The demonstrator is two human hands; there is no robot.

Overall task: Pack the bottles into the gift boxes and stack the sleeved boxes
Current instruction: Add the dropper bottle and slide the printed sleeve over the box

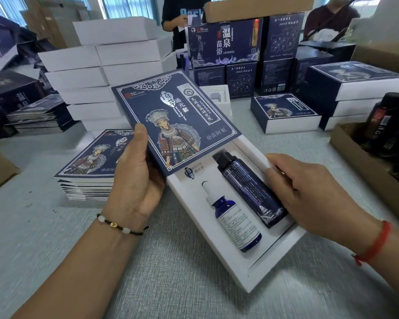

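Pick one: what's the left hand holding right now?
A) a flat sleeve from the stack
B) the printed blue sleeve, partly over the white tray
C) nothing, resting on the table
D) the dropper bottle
B: the left hand grips the edge of the blue sleeve, which covers the far end of the white tray, while the dropper bottle lies untouched in its slot.

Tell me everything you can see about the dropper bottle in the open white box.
The dropper bottle is small, of deep blue glass by its look, with a white dropper cap and a white label of print too fine to read. It lies flat in its own cut-out in the white box tray, cap pointing away from the person, beside the larger dark spray bottle. Neither hand touches it: the left hand holds the printed blue sleeve, the right hand rests at the spray bottle.
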